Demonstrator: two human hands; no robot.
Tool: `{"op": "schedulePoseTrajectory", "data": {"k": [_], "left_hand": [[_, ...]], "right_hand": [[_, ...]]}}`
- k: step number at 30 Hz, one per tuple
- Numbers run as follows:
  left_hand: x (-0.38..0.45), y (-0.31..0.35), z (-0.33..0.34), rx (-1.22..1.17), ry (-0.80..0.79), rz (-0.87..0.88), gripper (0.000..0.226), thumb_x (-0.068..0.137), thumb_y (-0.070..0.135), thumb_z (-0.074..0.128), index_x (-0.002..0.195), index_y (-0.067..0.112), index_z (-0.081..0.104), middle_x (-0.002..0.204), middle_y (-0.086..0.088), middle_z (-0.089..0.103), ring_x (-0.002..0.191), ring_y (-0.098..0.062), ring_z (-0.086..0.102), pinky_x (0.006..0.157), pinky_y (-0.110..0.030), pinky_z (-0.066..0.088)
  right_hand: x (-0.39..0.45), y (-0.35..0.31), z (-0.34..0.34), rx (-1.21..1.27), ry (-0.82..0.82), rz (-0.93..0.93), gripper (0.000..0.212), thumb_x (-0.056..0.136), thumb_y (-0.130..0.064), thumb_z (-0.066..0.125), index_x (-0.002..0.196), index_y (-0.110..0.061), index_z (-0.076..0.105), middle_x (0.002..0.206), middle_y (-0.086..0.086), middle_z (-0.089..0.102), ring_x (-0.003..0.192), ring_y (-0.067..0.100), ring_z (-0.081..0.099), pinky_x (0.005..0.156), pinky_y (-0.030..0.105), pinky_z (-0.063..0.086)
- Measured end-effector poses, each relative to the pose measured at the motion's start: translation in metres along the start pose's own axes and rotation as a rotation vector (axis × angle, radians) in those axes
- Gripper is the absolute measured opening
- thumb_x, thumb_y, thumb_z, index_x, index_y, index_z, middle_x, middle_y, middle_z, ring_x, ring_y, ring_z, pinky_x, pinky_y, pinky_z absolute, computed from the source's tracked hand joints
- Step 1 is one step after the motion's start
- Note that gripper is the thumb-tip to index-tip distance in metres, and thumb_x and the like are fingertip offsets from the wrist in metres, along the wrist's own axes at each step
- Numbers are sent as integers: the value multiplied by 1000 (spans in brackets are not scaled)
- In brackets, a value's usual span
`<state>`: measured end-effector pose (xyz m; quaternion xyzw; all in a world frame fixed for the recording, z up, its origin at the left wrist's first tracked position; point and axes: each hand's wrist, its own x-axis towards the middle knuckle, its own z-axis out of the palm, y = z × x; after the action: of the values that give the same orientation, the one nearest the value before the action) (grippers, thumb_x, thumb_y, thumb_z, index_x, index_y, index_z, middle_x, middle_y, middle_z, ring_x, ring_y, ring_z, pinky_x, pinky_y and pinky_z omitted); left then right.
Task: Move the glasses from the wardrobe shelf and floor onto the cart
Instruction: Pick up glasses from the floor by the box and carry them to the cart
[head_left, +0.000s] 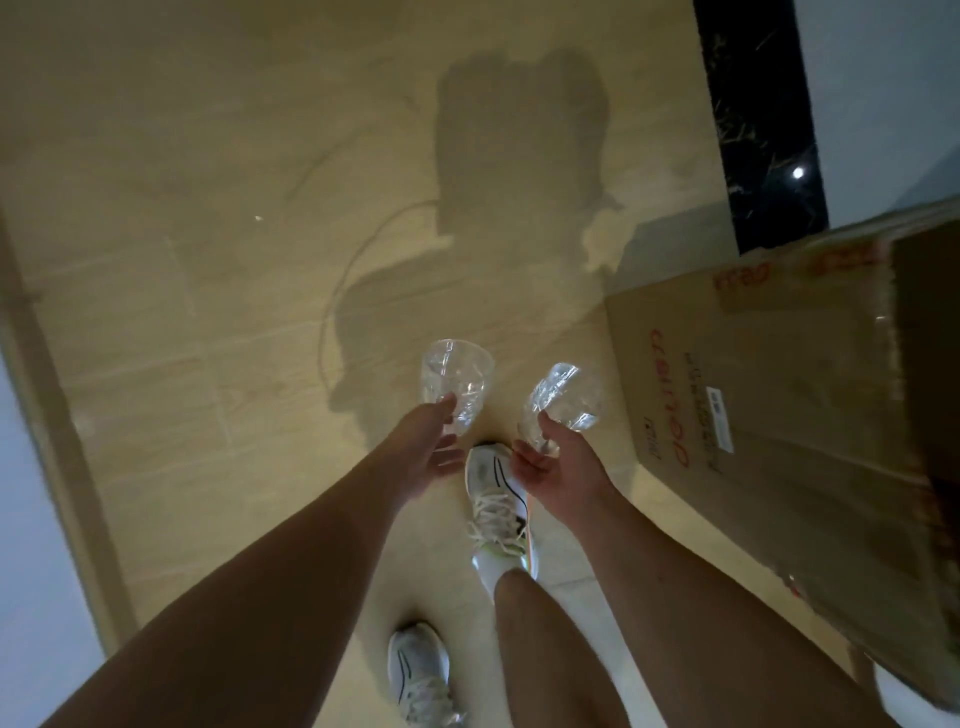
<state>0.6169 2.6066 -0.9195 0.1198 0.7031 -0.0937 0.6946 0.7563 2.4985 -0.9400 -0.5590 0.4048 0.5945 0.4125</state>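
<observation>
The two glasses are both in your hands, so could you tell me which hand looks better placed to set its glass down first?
Hard to favour either: the cart is not in view. The left hand holds its glass fairly upright; the right hand holds its glass tilted. Left, tentatively.

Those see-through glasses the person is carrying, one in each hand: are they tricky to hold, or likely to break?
Probably fragile: the glass in the left hand looks thin and clear, over a hard tiled floor. Likely slippery, since its surface is smooth and shiny. The right hand holds its glass tilted, near the base, so it may swing easily.
</observation>
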Motion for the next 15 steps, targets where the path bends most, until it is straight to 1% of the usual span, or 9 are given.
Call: {"op": "schedulePoseTrajectory", "data": {"k": [1,2,4,5,7,8,10,11,15], "left_hand": [[-21,-1,-5,-39,7,10,32,99,43,59,104,12,52,110,-16,51,105,-35,57,90,-44,51],[-52,0,-13,-78,16,21,34,98,43,61,105,11,51,110,-16,51,105,-35,58,89,-45,51],[-110,1,-28,-125,11,37,33,98,43,61,100,12,51,106,-16,52,100,-34,60,88,-45,51],[-135,3,-34,-143,5,45,33,97,43,62,96,12,51,102,-16,53,95,-34,61,87,-45,52],[-191,4,-52,-192,14,82,32,96,43,62,90,13,50,96,-15,54,86,-32,63,85,-45,52],[-217,4,-60,-212,24,101,32,96,43,62,88,14,50,93,-14,55,85,-32,64,85,-43,53],[-278,5,-77,-217,53,171,33,97,45,58,85,16,48,90,-12,56,83,-31,65,79,-40,54],[-302,2,-84,-222,67,206,33,98,45,56,83,17,47,89,-12,56,82,-30,64,77,-38,55],[-416,-13,-131,-282,93,372,33,99,45,53,86,16,45,79,-13,56,67,-28,61,68,-36,55]], "right_hand": [[-20,3,2,-32,6,-9,23,91,-22,73,90,-15,52,87,14,48,71,21,49,69,32,44],[-50,4,7,-91,6,-15,23,91,-23,74,89,-14,53,87,13,48,71,21,50,74,34,47],[-107,7,18,-220,16,-39,23,90,-27,75,91,-13,56,87,11,50,73,21,53,93,40,52],[-133,6,26,-281,7,-57,24,91,-28,74,92,-13,56,85,10,49,71,20,52,94,42,52],[-188,10,44,-403,-27,-118,23,93,-26,71,89,-11,54,82,8,45,63,18,46,76,37,52],[-213,14,53,-448,-38,-151,23,95,-23,68,85,-10,52,79,7,43,61,18,43,65,34,48],[-272,24,76,-544,-79,-224,24,98,-18,62,79,-9,50,76,5,41,58,17,40,53,31,42],[-297,29,85,-577,-109,-252,24,99,-19,60,79,-9,49,76,5,41,59,17,39,52,31,41],[-417,61,126,-792,-209,-350,30,100,-32,58,83,-9,49,81,10,44,65,21,45,64,36,46]]}}
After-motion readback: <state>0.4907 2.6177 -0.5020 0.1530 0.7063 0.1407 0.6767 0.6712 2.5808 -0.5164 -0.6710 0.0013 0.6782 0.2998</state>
